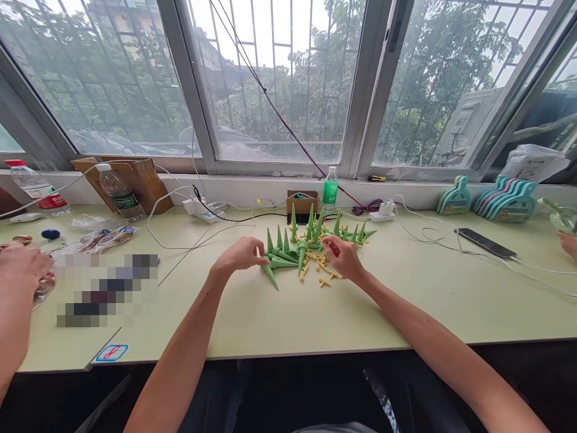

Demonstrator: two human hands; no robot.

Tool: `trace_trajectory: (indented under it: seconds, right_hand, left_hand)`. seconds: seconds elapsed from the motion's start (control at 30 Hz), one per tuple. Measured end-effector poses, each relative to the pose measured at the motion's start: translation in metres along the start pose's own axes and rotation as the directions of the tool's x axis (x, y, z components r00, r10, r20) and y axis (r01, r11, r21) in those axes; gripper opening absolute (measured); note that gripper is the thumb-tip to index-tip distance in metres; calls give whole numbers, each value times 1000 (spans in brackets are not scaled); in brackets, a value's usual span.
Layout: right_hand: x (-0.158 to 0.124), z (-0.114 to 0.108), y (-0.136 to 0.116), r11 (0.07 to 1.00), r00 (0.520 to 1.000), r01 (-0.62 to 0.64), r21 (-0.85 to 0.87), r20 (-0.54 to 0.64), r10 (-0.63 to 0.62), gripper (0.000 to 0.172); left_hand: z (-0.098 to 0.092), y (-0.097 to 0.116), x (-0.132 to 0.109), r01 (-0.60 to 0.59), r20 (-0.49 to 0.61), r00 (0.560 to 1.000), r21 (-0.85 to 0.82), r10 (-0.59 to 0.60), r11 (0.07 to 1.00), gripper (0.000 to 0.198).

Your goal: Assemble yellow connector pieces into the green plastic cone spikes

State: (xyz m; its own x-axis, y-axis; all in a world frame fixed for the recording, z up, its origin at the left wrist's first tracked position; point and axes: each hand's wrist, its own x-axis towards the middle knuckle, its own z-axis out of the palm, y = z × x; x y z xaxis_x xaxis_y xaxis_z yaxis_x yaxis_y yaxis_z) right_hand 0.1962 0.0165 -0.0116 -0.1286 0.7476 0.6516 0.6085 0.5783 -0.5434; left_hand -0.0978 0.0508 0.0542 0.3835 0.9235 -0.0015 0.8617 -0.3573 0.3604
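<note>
A heap of green plastic cone spikes (311, 237) lies in the middle of the pale green table (288, 319), some upright, some on their sides. Small yellow plastic pieces (315, 264) are scattered among them. My left hand (241, 255) is curled at the left edge of the heap, its fingers pinched on a lying green spike (271, 275). My right hand (345, 255) rests at the heap's right side, fingers closed in a pinch over the yellow pieces; what it holds is too small to name.
Another person's hand (20, 267) works at the far left, and a second hand (568, 243) shows at the right edge. Water bottles (121, 195), a green bottle (330, 187), a small cardboard box (302, 201), power strips, cables, a phone (485, 242) and teal items (507, 198) line the back.
</note>
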Motion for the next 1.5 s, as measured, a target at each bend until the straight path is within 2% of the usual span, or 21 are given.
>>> trace_trajectory:
  seconds: [0.17, 0.4, 0.93, 1.17, 1.27, 1.4, 1.5]
  right_hand:
    - [0, 1, 1, 1000, 1000, -1, 4, 9, 1, 19]
    - [0, 2, 4, 1000, 1000, -11, 11, 26, 10, 20]
    - [3, 0, 17, 993, 997, -15, -114, 73, 24, 13]
    - [5, -4, 13, 987, 990, -14, -160, 140, 36, 13]
    - [6, -11, 10, 982, 977, 16, -188, 213, 25, 19]
    - [9, -23, 10, 974, 943, 63, -216, 333, 12, 27]
    - [10, -34, 11, 974, 905, 55, -220, 423, 44, 29]
  left_hand:
    - [-1, -3, -2, 24, 58, 998, 54, -27, 998, 24]
    - [-2, -2, -5, -21, 40, 999, 53, 19, 998, 30]
    - [3, -1, -6, -29, 159, 987, 118, 10, 993, 29]
    - [-1, 7, -10, -106, 231, 968, 38, 95, 994, 20]
    - [-2, 15, -12, -162, 222, 960, -62, 172, 985, 19]
    - [4, 28, -11, -233, 151, 952, -209, 266, 950, 17]
    - [15, 36, -8, -297, 37, 947, -282, 319, 913, 14]
